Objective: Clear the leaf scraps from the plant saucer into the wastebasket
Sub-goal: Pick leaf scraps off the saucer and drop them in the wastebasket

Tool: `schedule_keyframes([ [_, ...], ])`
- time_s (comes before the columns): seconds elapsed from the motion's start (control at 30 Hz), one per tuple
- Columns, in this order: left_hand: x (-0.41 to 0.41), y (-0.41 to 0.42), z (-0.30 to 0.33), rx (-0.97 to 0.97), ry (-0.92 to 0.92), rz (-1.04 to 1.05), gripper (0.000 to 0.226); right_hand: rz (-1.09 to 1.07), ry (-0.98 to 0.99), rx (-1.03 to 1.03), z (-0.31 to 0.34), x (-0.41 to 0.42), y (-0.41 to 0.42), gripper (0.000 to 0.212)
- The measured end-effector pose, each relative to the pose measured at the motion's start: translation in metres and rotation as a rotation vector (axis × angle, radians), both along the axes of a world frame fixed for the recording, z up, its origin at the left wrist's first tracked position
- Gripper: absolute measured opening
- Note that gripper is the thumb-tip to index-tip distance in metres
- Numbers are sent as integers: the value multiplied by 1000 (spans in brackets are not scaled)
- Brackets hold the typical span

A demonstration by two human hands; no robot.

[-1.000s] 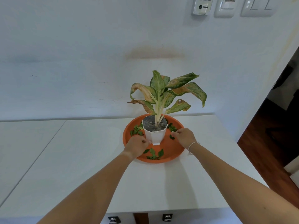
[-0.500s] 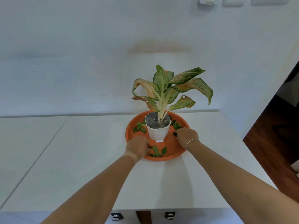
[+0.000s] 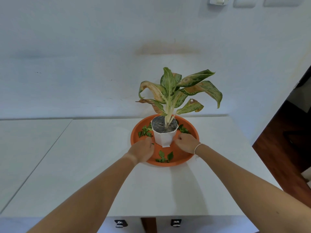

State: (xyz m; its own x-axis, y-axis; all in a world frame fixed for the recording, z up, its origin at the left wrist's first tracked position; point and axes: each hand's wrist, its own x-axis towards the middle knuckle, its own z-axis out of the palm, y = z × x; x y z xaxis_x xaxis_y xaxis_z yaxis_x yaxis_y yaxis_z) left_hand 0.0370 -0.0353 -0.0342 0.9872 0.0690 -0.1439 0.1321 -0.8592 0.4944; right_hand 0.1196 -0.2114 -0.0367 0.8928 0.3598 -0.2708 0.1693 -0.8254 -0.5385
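Now my left hand [image 3: 143, 151] and right hand [image 3: 186, 143] have closed in beside the pot [image 3: 165, 135], fingers curled; grip unconfirmed, leaf scraps [image 3: 164, 157] between them uncollected.

A room in a home. A potted plant [image 3: 170, 105] stands on a white table [image 3: 94, 165] against a plain wall [image 3: 84, 47] with light switches [image 3: 244, 1]. Dark wood floor [image 3: 282, 158] shows at right.

Table [image 3: 94, 165]: white top, seam at left.
Wall [image 3: 84, 47]: white, faint stain.
Switch plates [image 3: 244, 1]: top edge.
Floor [image 3: 282, 140]: dark wood, right.
Brackets [image 3: 120, 223]: under table edge.
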Motion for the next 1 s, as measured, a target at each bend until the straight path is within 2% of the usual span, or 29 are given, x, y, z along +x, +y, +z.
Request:
schedule_keyframes([
  [0.1, -1, 2, 5, -127, -8, 81, 36, -132, 269, 203, 14, -6, -1, 30],
  [0.2, -4, 1, 5, -168, -16, 113, 41, -141, 315, 220, 13, -11, -6, 33],
  [0.3, -6, 1, 6, -103, -3, 72, 41, -84, 285, 203, 13, -17, -7, 38],
  [0.43, -7, 1, 5, 12, 53, 27, 29, 26, 204, 95, 14, -22, -2, 30],
  [0.53, -9, 1, 2, 20, 66, -42, 37, 112, 78, -6, 8, -25, 4, 30],
  [0.63, -10, -1, -1, 62, 49, -92, 34, 170, 9, -124, 2, -30, 7, 30],
  [0.87, -9, -7, 2, 122, 50, -239, 27, 173, -142, -259, -6, -42, 13, 47],
  [1.0, -4, -12, 3, 190, 47, -276, 20, 157, -215, -325, -7, -44, 17, 45],
])
